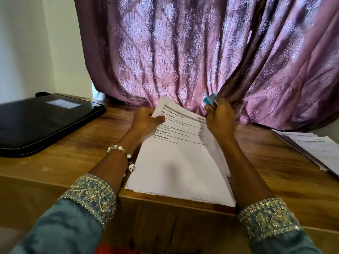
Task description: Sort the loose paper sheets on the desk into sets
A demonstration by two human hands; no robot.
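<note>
Nearest to me I see two teal sleeves, left and right, soft cloth with stiff cuffs of gold thread and sequins. A bracelet of round pearly and clear beads circles the left wrist.

Between the forearms lies one stack of papers, thin white sheets with black printed headings, its near edge hanging just over the front edge of the wooden desk, which is smooth with brown grain. My left hand grips the far left corner of the stack, thumb curled on top of the page, the other fingers beneath, so that end lifts off the desk. My right hand sits at the far right corner; its fingers curl round a small blue stapler that pokes out above the fingertips.

Well left of the left fingers rests one flat black case, rounded at the corners. Well right of the right fingers lies a second, fanned pile of sheets.

Beyond both sets of fingers hangs one purple curtain, shiny and gathered in folds.
</note>
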